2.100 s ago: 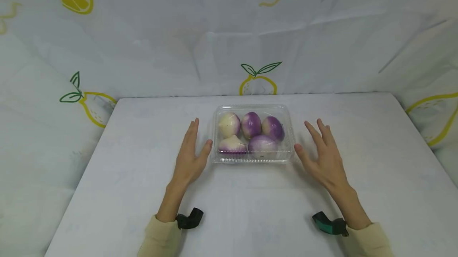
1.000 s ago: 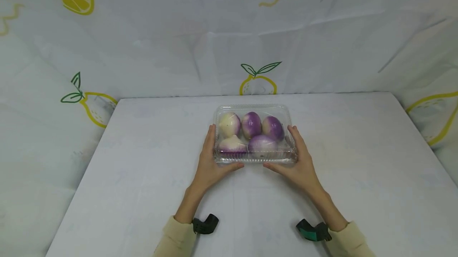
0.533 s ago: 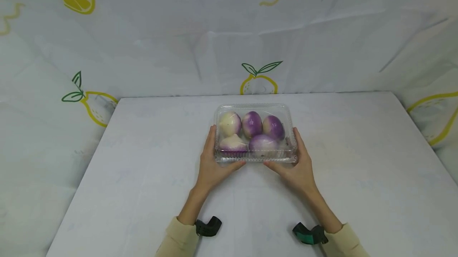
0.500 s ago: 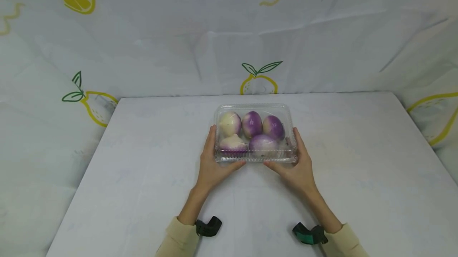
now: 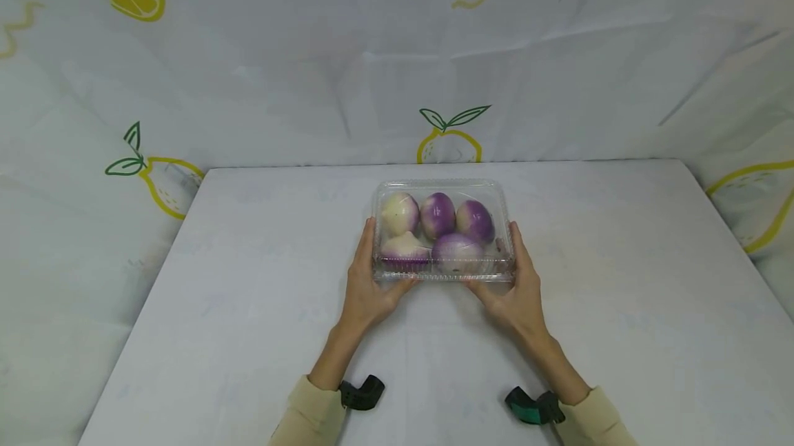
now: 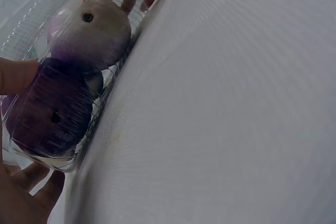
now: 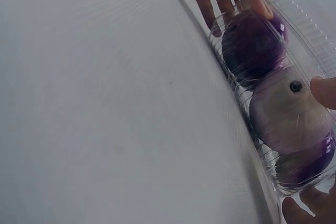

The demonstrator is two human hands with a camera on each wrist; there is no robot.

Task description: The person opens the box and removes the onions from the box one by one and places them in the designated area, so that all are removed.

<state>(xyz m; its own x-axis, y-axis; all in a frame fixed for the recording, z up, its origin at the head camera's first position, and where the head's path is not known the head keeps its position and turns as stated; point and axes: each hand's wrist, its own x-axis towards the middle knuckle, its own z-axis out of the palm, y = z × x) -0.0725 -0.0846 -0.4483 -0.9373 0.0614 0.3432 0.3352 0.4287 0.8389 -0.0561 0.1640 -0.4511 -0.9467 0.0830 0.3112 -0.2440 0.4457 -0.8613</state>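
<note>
A clear plastic clamshell container [image 5: 442,186], lid down, sits at the middle of the table towards the back. Inside it lie several purple-and-white turnips [image 5: 437,216]. My left hand [image 5: 366,294] grips the container's left end, fingers along the side and thumb at the front edge. On the opposite end my right hand [image 5: 521,298] holds it the same way, thumb at the front. In the left wrist view, a thumb [image 6: 18,76] lies against the front wall and fingertips show at the lower edge. The right wrist view has a turnip [image 7: 289,108] close behind the plastic.
A white cloth covers the table [image 5: 248,280]. Behind it hangs a white curtain [image 5: 279,87] printed with lemons and lettering. Each wrist carries a dark camera mount, a black one [image 5: 362,393] on the left and a black-and-green one [image 5: 533,407] on the right.
Both hands were apart with spread fingers at the container's sides; they came inward and took hold of its ends. Lately the thumbs have shifted slightly at the front edge. The container has barely moved.
</note>
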